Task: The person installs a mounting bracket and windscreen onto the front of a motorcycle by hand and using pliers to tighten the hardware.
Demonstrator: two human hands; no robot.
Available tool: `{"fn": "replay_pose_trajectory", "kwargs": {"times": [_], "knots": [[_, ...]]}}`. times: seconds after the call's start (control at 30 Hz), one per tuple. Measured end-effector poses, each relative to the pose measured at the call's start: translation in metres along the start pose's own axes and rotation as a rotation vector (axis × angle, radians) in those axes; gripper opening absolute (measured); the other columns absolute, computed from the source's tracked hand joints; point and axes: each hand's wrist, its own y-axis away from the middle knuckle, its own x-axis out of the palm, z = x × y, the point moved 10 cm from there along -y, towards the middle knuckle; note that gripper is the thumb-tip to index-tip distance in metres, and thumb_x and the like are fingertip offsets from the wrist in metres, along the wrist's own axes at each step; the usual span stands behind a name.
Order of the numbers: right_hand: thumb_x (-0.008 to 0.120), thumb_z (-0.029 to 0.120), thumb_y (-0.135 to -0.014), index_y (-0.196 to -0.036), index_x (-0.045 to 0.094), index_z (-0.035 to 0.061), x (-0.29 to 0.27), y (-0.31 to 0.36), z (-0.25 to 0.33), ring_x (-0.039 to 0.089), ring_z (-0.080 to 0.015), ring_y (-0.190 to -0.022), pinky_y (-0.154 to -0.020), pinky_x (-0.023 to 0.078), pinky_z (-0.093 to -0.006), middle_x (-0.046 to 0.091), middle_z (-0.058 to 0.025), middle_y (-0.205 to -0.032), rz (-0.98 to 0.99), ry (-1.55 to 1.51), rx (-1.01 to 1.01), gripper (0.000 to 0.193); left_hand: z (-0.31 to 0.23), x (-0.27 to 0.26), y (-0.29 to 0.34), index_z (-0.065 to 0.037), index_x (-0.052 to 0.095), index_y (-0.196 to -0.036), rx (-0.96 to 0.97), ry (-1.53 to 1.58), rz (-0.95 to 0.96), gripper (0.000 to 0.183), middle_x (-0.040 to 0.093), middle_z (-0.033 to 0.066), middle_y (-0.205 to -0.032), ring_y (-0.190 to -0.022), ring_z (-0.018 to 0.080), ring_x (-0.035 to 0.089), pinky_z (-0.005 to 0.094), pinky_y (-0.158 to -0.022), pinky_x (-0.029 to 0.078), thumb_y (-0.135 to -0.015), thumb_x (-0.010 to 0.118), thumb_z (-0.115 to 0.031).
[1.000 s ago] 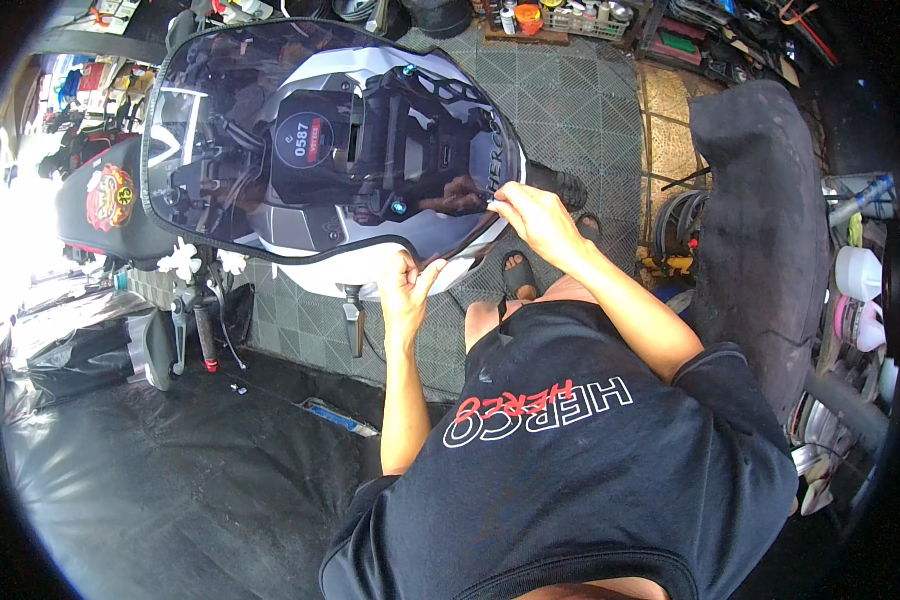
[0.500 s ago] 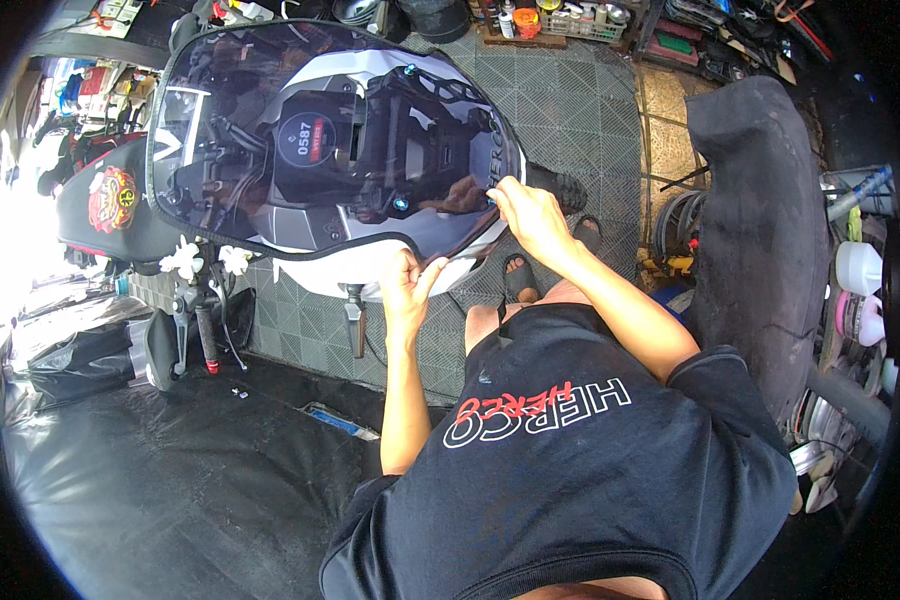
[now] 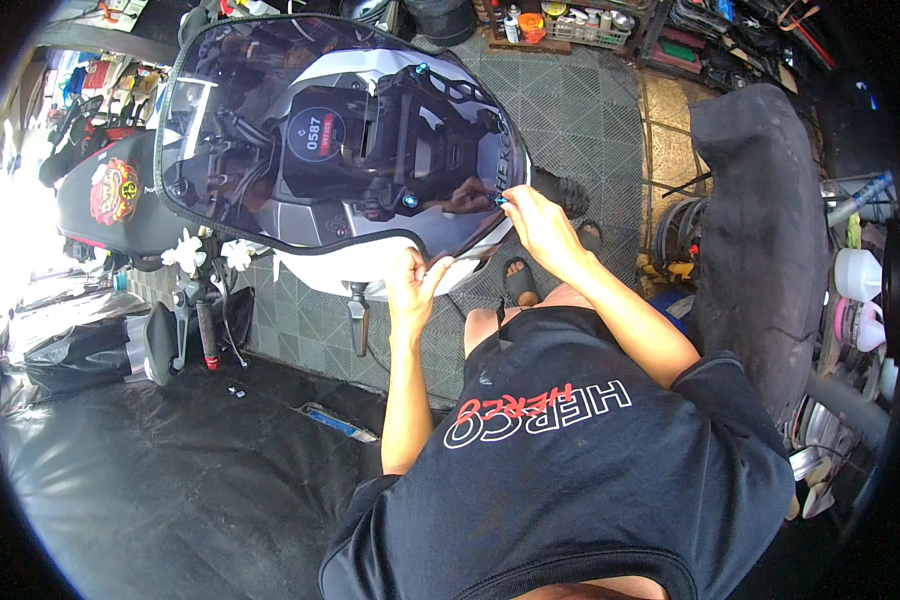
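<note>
A large smoke-tinted motorcycle windscreen [image 3: 255, 190] with a black edge trim covers the white and black front of a motorcycle [image 3: 335, 255]. My left hand [image 3: 413, 290] pinches its near lower edge, the thumb lying along the rim. At the screen's right end, my right hand [image 3: 548, 232] has its fingertips closed on a small blue bolt [image 3: 502, 200] against the surface. Two more blue items show: a blue bolt [image 3: 410, 201] left of my right hand and another blue bolt [image 3: 423, 69] toward the far edge. My fingers partly hide the bolt.
A long dark padded seat [image 3: 755, 230] stands to the right. At left are a second motorcycle's seat [image 3: 120, 190] and a handlebar grip [image 3: 208, 335]. A basket of bottles [image 3: 585, 32] sits at the back. Black sheeting [image 3: 170, 460] spreads at lower left, a blue tool [image 3: 340, 422] on it.
The windscreen and motorcycle appear slightly farther right in the view. My right hand has shifted a little right and down with the bolt; the left hand keeps its hold on the edge.
</note>
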Motion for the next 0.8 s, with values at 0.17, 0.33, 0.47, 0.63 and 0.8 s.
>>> {"fn": "replay_pose_trajectory", "kwargs": {"times": [0.17, 0.33, 0.47, 0.63, 0.8], "knots": [[0.058, 0.014, -0.096, -0.100, 0.051, 0.0007, 0.008, 0.000, 0.000, 0.065, -0.0376, -0.076, -0.064, 0.051, -0.0448, 0.064, -0.0197, -0.084, 0.074, 0.164, 0.030, 0.016, -0.015, -0.003, 0.000, -0.007, 0.036, -0.068, 0.061, -0.071, -0.013, 0.050, 0.031, -0.0002, -0.061, -0.057, 0.0134, 0.027, 0.0310, -0.050, 0.026, -0.076, 0.085, -0.017], [0.057, 0.014, -0.097, -0.098, 0.050, 0.0015, 0.011, 0.002, 0.001, 0.064, -0.0362, -0.064, -0.055, 0.048, -0.0439, 0.062, -0.0178, -0.073, 0.064, 0.189, 0.008, 0.015, -0.013, -0.003, 0.001, -0.007, 0.036, -0.067, 0.046, -0.070, -0.006, 0.050, 0.032, -0.0003, -0.062, -0.057, 0.0133, 0.028, 0.0310, -0.051, 0.026, -0.076, 0.085, -0.017], [0.057, 0.015, -0.098, -0.094, 0.050, 0.0011, 0.017, 0.005, -0.011, 0.060, -0.0352, -0.054, -0.049, 0.045, -0.0428, 0.056, -0.0178, -0.060, 0.052, 0.150, 0.072, 0.015, -0.017, -0.003, 0.001, -0.007, 0.037, -0.067, 0.081, -0.075, -0.013, 0.050, 0.032, -0.0002, -0.062, -0.057, 0.0134, 0.028, 0.0310, -0.051, 0.026, -0.076, 0.085, -0.017], [0.057, 0.019, -0.098, -0.092, 0.051, 0.0014, 0.016, 0.002, -0.015, 0.062, -0.0376, -0.055, -0.049, 0.046, -0.0449, 0.057, -0.0190, -0.057, 0.059, 0.098, 0.085, 0.019, -0.014, -0.002, 0.000, -0.007, 0.037, -0.067, 0.082, -0.056, -0.018, 0.050, 0.032, 0.0000, -0.061, -0.057, 0.0138, 0.028, 0.0309, -0.051, 0.026, -0.075, 0.085, -0.017], [0.060, 0.016, -0.096, -0.090, 0.052, 0.0014, 0.008, 0.001, -0.009, 0.061, -0.0339, -0.053, -0.047, 0.043, -0.0414, 0.056, -0.0174, -0.058, 0.015, 0.057, 0.120, 0.018, -0.020, -0.005, 0.002, -0.007, 0.038, -0.067, 0.113, -0.069, -0.031, 0.049, 0.033, 0.0001, -0.061, -0.057, 0.0137, 0.029, 0.0307, -0.051, 0.027, -0.075, 0.085, -0.016]]}}
